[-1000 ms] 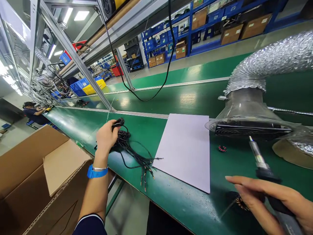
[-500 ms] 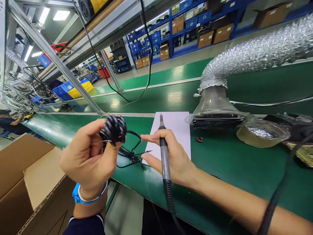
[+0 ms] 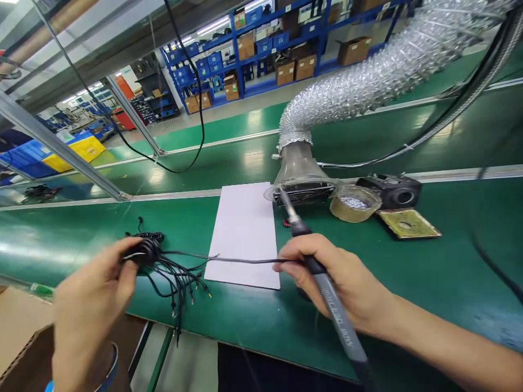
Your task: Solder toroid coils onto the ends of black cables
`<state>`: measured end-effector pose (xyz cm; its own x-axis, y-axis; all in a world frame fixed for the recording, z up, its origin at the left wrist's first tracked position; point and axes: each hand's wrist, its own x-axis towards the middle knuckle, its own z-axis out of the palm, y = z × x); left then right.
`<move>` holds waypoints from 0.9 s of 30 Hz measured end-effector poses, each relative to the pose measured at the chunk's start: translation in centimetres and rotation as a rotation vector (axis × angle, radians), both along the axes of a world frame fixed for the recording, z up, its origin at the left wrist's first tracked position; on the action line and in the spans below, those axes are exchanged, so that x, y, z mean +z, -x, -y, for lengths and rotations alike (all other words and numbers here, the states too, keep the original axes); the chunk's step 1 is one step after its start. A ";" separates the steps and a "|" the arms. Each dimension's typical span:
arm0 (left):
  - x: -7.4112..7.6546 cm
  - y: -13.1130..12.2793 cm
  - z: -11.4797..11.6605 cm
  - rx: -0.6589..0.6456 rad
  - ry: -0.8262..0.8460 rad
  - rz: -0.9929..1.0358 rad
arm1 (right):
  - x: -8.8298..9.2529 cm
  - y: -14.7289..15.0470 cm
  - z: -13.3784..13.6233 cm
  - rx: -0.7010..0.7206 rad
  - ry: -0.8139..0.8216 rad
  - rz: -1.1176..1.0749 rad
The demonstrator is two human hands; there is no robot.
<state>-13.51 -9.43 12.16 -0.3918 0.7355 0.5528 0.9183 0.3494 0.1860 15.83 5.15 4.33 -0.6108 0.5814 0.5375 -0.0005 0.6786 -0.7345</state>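
My left hand (image 3: pixel 96 294) is closed around a coiled bundle of black cables (image 3: pixel 144 251) near the table's front edge. Several loose cable ends with bare or coloured tips hang down from the bundle. One thin black cable (image 3: pixel 241 261) stretches from it across the white sheet (image 3: pixel 245 228) to my right hand (image 3: pixel 330 277). My right thumb and index finger pinch that cable, while a grey soldering iron (image 3: pixel 333 302) rests in the same hand, its tip pointing up and away. A small red and black round part (image 3: pixel 286 223) lies just beyond the iron's tip.
A fume hood (image 3: pixel 297 163) on a silver flexible duct (image 3: pixel 368 76) stands behind the sheet. To its right are a round tub (image 3: pixel 355 202), a black iron stand (image 3: pixel 392 190) and a yellow sponge tray (image 3: pixel 409 223). A cardboard box (image 3: pixel 24 337) is at lower left.
My left hand has lowered the cable bundle to the table's left side. My right hand has moved right with the iron and now draws one cable straight. The camera view has turned right.
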 end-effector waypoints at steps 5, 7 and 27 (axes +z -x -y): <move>-5.2 0.7 -1.7 0.028 0.767 -0.134 | -5.3 -3.5 -0.1 -0.058 -0.023 0.257; -6.4 -1.5 -2.9 -0.120 0.807 -0.098 | -6.5 -3.6 0.1 -0.059 -0.069 0.271; -12.3 -15.1 -11.5 -0.835 0.657 0.978 | -8.6 -4.1 -0.4 -0.216 0.212 -0.068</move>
